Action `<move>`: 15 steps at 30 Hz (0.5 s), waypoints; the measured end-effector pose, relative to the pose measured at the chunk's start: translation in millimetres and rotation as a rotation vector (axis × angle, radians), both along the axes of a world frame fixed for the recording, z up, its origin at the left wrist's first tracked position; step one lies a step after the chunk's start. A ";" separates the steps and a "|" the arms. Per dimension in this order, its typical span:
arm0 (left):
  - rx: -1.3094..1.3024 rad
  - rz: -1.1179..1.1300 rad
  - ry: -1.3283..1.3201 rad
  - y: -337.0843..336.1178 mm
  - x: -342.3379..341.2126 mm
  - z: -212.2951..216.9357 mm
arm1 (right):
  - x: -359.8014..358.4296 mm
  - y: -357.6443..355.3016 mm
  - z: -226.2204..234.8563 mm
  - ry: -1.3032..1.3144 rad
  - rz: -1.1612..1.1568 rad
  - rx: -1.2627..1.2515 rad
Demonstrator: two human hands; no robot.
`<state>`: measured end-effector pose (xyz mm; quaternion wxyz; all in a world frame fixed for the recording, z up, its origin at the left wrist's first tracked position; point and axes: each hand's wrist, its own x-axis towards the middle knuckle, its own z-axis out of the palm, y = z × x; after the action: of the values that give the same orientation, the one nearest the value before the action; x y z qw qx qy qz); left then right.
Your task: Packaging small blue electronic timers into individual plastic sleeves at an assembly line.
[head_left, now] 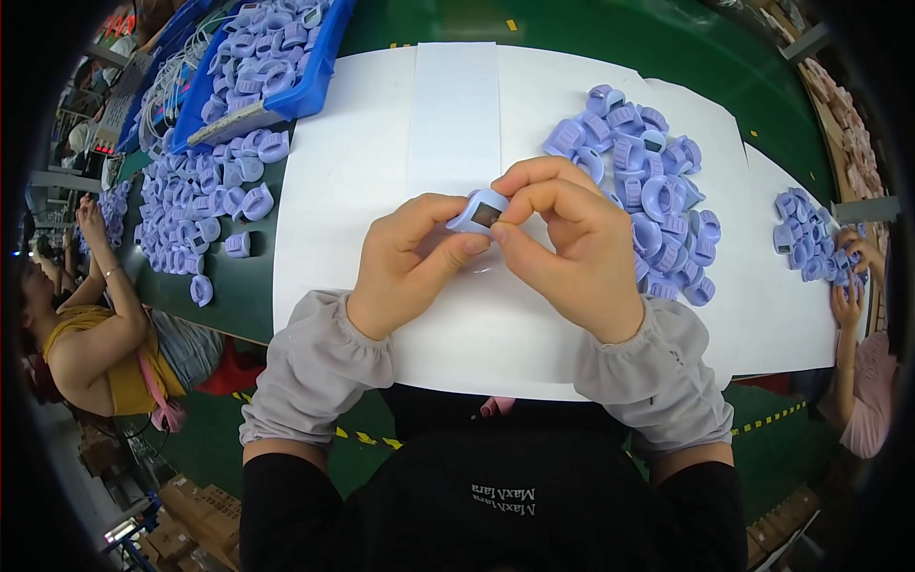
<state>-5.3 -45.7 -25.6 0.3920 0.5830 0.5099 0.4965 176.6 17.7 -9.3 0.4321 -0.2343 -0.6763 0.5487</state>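
Above the middle of the white-covered table I hold a small lavender ring-shaped device [466,223] with a dark rectangular screen facing up. My left hand [408,255] pinches its left side between thumb and forefinger. My right hand [572,246] is closed at its right edge, forefinger and thumb pressed together by the corner of the screen. Whether a thin film sits between those right fingertips is too small to tell. Just right of my right hand lies a heap of similar lavender devices [660,198], some with their screens showing.
White sheets [334,172] cover the table. At the left, more lavender devices [195,191] lie on a dark green surface below a blue bin [310,91] full of them. Co-workers sit at the left [105,353] and right [863,372], the right one beside another small heap [805,238].
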 end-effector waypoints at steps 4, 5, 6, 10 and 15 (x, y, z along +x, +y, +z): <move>-0.056 0.000 -0.035 -0.8 1.6 4.5 | -0.4 0.2 -1.4 0.000 -0.009 0.020; -0.057 0.004 -0.024 -0.9 0.9 3.8 | -0.6 -0.1 -1.6 -0.004 -0.011 0.016; -0.057 0.007 -0.013 -1.0 0.3 3.0 | -1.0 -0.3 -1.7 -0.008 -0.014 0.012; 0.009 0.019 0.009 0.4 0.3 -1.7 | -1.5 0.1 -2.3 0.002 -0.015 0.027; -0.041 0.020 0.002 -0.8 0.3 1.2 | -2.1 -0.6 -1.9 0.010 -0.016 0.020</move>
<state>-5.0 -46.5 -24.3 0.3984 0.5703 0.5259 0.4893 174.5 17.1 -11.1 0.4424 -0.2326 -0.6776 0.5396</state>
